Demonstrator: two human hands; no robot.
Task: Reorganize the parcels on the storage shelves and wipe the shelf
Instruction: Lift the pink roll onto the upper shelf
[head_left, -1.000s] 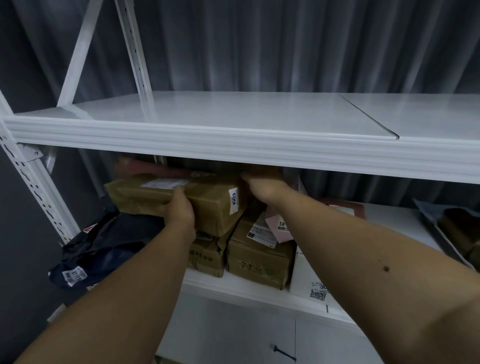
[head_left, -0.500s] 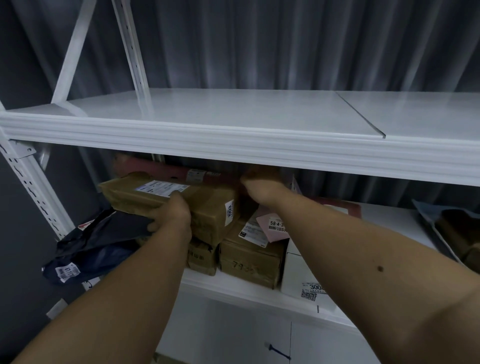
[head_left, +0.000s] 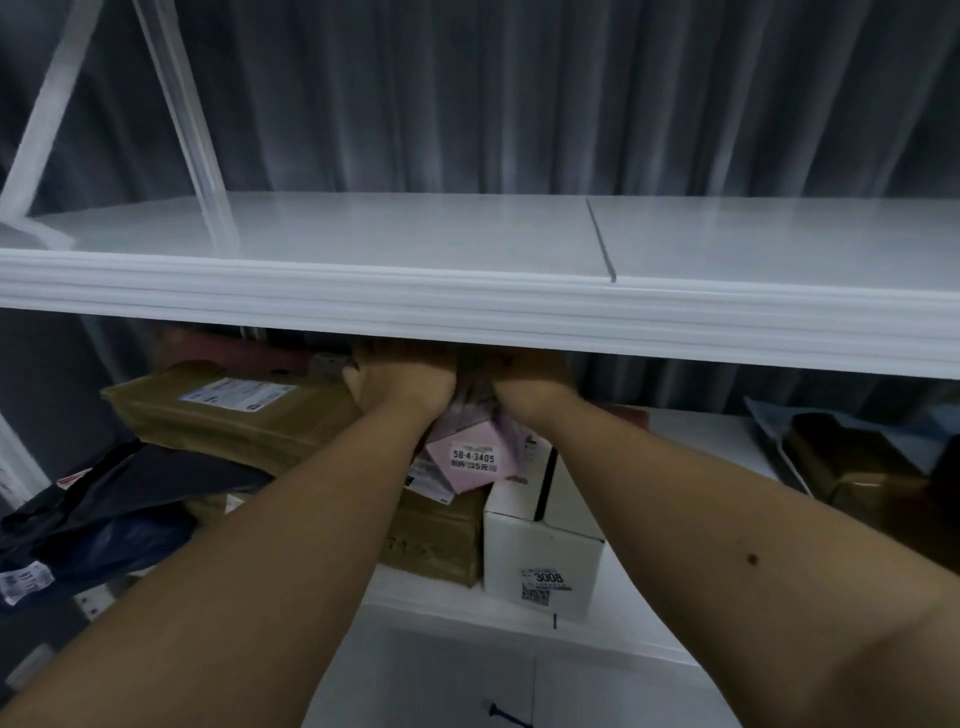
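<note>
Both hands are reaching in under the upper shelf (head_left: 467, 306). The left hand (head_left: 400, 382) and the right hand (head_left: 530, 379) are side by side, closing from each side on the pink parcel (head_left: 470, 460). It is lying directly ahead of them, tilted toward the near edge, on the brown box (head_left: 431, 540). Both are equally near.

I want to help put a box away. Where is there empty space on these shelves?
The upper shelf looks bare right across. On the lower shelf there is a bare patch between the white box and the open parcel at the right. The left half is crowded: brown boxes, a dark bag, and both hands.
</note>
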